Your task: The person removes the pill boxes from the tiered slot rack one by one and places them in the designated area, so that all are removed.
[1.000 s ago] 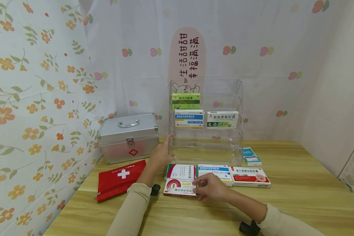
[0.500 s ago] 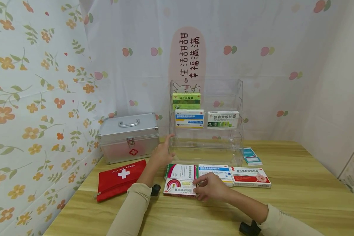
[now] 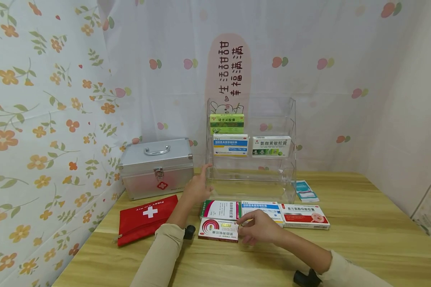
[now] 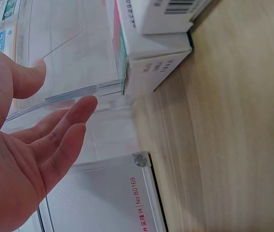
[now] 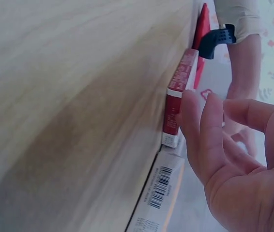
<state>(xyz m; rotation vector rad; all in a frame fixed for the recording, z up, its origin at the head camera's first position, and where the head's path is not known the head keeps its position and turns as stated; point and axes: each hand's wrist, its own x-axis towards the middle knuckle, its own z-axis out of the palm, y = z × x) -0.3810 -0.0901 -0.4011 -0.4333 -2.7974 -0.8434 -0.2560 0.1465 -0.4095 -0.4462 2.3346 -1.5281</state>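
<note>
In the head view, my left hand (image 3: 198, 187) is at the left side of the clear acrylic rack (image 3: 251, 175), one finger reaching up along its edge. The left wrist view shows its thumb and relaxed fingers on either side of that panel's edge. My right hand (image 3: 260, 228) is at the right end of a white-and-red medicine box (image 3: 218, 230) lying flat on the table. Its fingers are loosely bent with nothing between them, fingertips close to the box's end. Behind lie a magenta-and-green medicine box (image 3: 220, 210), a blue-and-white one (image 3: 260, 206) and a red-and-white one (image 3: 304, 216).
On the rack stand a green box (image 3: 226, 124), a blue-and-white box (image 3: 231, 145) and a white-and-green box (image 3: 271, 146). A silver first-aid case (image 3: 156, 169) and a red pouch (image 3: 143, 215) are at the left. A teal-and-white packet (image 3: 306, 191) lies right of the rack.
My right hand has drawn back slightly to the right, its fingers coming away from the white-and-red medicine box's end. The left hand stays at the rack.
</note>
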